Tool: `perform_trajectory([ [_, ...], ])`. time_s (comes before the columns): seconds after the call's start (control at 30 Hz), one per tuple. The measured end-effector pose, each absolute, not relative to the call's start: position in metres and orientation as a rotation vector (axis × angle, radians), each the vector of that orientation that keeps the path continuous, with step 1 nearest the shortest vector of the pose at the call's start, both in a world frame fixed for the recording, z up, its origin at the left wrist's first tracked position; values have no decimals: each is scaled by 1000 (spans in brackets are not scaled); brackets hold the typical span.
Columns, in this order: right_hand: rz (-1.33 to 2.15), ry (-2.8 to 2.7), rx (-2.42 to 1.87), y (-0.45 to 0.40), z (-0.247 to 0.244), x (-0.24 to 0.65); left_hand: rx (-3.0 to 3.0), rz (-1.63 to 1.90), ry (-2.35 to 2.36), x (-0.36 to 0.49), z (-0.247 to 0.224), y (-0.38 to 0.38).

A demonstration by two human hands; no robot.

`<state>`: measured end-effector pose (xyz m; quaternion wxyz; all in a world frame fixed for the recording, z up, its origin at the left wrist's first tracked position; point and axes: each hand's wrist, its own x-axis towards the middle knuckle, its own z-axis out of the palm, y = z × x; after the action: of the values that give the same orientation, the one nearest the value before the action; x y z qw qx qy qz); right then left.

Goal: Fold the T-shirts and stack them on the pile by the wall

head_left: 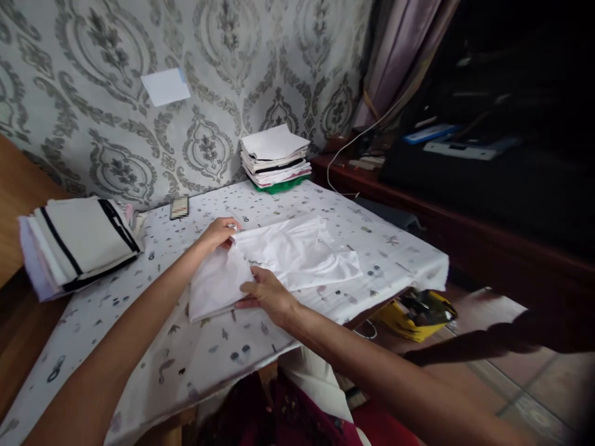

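The white garment (297, 253) lies partly folded on the patterned tablecloth (214, 356). The left hand (218, 234) pinches its far edge; the right hand (269, 296) grips the near part between thumb and fingers. Beyond, a stack of folded cloths (275, 155) sits by the wall (204, 142); another pile (83, 241) rests at the left.

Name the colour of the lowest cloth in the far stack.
The lowest cloth is green, clearest in the head view.
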<state>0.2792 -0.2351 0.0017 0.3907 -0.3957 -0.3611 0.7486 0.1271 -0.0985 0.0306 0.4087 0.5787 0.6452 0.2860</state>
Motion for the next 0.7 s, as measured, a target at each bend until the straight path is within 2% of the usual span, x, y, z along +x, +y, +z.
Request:
perform_trajectory([
  [0.57, 1985, -840, -1051, -221, -5, 307, 1380, 824, 1570, 127, 19, -102],
  [0.7, 1906, -896, -1088, -220, -4, 306, 1701, 878, 1556, 102, 14, -128],
])
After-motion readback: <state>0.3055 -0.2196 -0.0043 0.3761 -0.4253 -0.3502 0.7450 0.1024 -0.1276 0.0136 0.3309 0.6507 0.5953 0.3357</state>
